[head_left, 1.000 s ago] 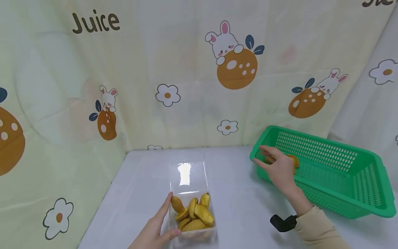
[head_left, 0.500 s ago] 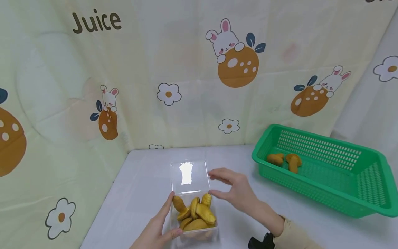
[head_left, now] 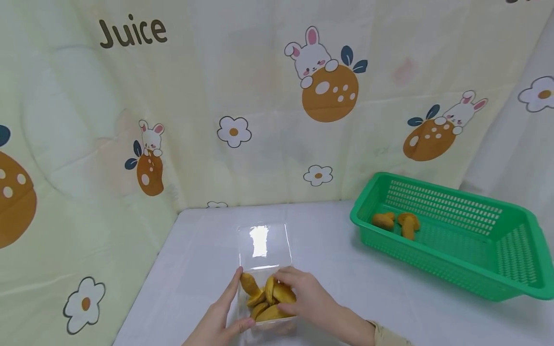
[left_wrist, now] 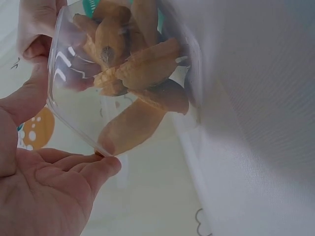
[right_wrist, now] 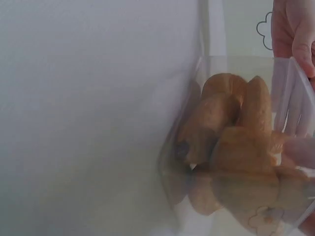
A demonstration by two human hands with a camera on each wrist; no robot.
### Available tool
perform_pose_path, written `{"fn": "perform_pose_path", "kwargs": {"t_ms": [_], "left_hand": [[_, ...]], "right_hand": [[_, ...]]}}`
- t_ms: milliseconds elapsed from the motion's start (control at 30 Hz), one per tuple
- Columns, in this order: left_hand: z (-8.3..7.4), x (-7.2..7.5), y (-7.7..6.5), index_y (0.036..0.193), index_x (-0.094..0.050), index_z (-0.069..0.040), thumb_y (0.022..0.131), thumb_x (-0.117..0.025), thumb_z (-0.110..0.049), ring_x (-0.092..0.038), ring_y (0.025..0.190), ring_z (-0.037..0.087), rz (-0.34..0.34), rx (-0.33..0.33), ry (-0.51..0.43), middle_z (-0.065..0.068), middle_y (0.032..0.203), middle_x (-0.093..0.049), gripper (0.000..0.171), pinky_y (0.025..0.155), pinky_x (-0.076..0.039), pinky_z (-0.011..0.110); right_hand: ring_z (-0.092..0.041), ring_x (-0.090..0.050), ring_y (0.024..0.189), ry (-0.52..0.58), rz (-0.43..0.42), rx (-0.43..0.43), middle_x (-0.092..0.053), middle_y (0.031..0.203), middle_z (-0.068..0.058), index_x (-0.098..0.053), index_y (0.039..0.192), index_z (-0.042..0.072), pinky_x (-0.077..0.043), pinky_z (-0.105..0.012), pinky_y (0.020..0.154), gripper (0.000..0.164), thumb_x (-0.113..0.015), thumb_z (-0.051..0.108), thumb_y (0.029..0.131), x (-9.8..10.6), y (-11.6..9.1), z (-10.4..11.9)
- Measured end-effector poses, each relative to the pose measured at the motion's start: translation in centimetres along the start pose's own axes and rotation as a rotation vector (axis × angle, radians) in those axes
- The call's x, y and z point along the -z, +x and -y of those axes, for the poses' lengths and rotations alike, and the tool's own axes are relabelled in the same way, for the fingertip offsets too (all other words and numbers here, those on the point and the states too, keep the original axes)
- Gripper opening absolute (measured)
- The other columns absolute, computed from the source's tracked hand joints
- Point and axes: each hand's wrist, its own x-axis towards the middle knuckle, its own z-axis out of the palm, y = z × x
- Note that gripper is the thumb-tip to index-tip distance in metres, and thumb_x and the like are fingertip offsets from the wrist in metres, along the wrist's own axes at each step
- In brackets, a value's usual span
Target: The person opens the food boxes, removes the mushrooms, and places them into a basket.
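A clear plastic box [left_wrist: 74,113] with its lid [head_left: 245,247] folded back holds several yellow-brown mushrooms [head_left: 270,312]. My left hand [head_left: 218,312] spans the box's left side, its index fingertip at the back corner and thumb at the front. In the left wrist view, thumb and fingers lie along the rim. Over the box's right side, my right hand [head_left: 313,300] reaches in, thumb and fingers on either side of a mushroom [head_left: 283,292]; I cannot tell whether they grip it. The mushroom at the back right corner is hidden under this hand.
A green slotted basket [head_left: 433,252] stands at the right of the white table [head_left: 195,254]. Two mushrooms lie in its left end, a rounded mushroom [head_left: 383,221] and a mushroom with a long stem [head_left: 408,227]. A printed curtain [head_left: 259,96] hangs behind.
My right hand has come from over the basket's left end leftward to the box and down into it. Two mushrooms now show in the basket. My left hand stays on the box.
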Motion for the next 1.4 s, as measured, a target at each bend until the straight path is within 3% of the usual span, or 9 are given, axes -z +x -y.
{"fn": "perform_pose_path", "kwargs": {"t_ms": [133,300,400,700,900,1100,1233,1400], "left_hand": [[0.0,0.0,0.0,0.144,-0.001,-0.021,0.082,-0.059,-0.04,-0.025,0.127,0.037,0.002,-0.002,0.002,0.013,0.147,-0.013,0.088,0.097,-0.027,0.056],[0.0,0.1,0.0,0.144,-0.001,-0.024,0.082,-0.06,-0.04,-0.024,0.127,0.036,-0.004,-0.004,0.0,0.013,0.147,-0.013,0.088,0.098,-0.027,0.055],[0.0,0.1,-0.1,0.144,0.0,-0.026,0.081,-0.061,-0.04,-0.023,0.128,0.037,-0.003,0.005,-0.008,0.013,0.147,-0.013,0.089,0.098,-0.025,0.056],[0.0,0.0,0.0,0.144,-0.002,-0.017,0.084,-0.059,-0.034,-0.023,0.128,0.037,0.01,0.007,-0.036,0.014,0.147,-0.011,0.085,0.096,-0.027,0.057],[-0.3,0.0,-0.1,0.144,-0.002,-0.017,0.086,-0.057,-0.033,-0.016,0.13,0.037,0.032,0.038,-0.086,0.013,0.148,-0.007,0.082,0.097,-0.023,0.059],[-0.1,0.0,0.0,0.144,-0.002,-0.017,0.085,-0.058,-0.033,-0.017,0.13,0.034,0.016,0.005,-0.061,0.013,0.148,-0.008,0.084,0.098,-0.024,0.055],[-0.1,0.0,0.0,0.144,-0.001,-0.021,0.083,-0.06,-0.033,-0.019,0.13,0.034,0.019,0.025,-0.064,0.011,0.148,-0.008,0.085,0.097,-0.025,0.057],[-0.1,0.0,0.0,0.144,0.0,-0.023,0.083,-0.06,-0.035,-0.022,0.128,0.036,0.017,0.015,-0.046,0.012,0.148,-0.009,0.086,0.096,-0.027,0.056]], "right_hand": [[-0.021,-0.056,0.095,-0.128,0.063,-0.07,-0.057,0.108,-0.006,-0.06,0.108,0.002,-0.049,-0.029,0.081,0.049,-0.078,0.004,0.063,-0.1,0.2,0.7],[-0.017,-0.056,0.092,-0.194,0.086,-0.075,-0.057,0.105,-0.002,-0.06,0.106,0.004,-0.05,-0.028,0.08,0.05,-0.079,0.002,0.059,-0.3,0.7,1.0],[-0.013,-0.056,0.087,-0.202,0.071,-0.073,-0.058,0.1,-0.001,-0.061,0.104,0.003,-0.05,-0.025,0.076,0.049,-0.079,0.003,0.059,-0.6,1.1,1.0],[-0.003,-0.045,0.06,-0.294,-0.01,-0.106,-0.052,0.075,0.005,-0.067,0.094,0.004,-0.044,-0.015,0.051,0.039,-0.081,0.017,0.061,-1.5,2.4,1.0],[-0.006,-0.045,0.062,-0.441,-0.001,-0.083,-0.048,0.075,0.005,-0.065,0.089,0.009,-0.041,-0.018,0.045,0.038,-0.082,0.025,0.059,-1.9,2.4,1.3],[-0.01,-0.047,0.065,-0.551,0.018,-0.121,-0.049,0.077,0.001,-0.063,0.084,0.007,-0.043,-0.021,0.046,0.039,-0.084,0.026,0.056,-2.3,2.7,2.0],[-0.01,-0.046,0.064,-0.535,-0.002,-0.136,-0.047,0.073,0.001,-0.063,0.079,0.007,-0.043,-0.021,0.045,0.031,-0.082,0.017,0.057,-2.6,2.9,2.2],[-0.012,-0.051,0.069,-0.451,-0.044,-0.142,-0.051,0.077,0.001,-0.065,0.085,0.006,-0.046,-0.022,0.048,0.029,-0.077,0.004,0.058,-2.6,2.7,2.3]]}}
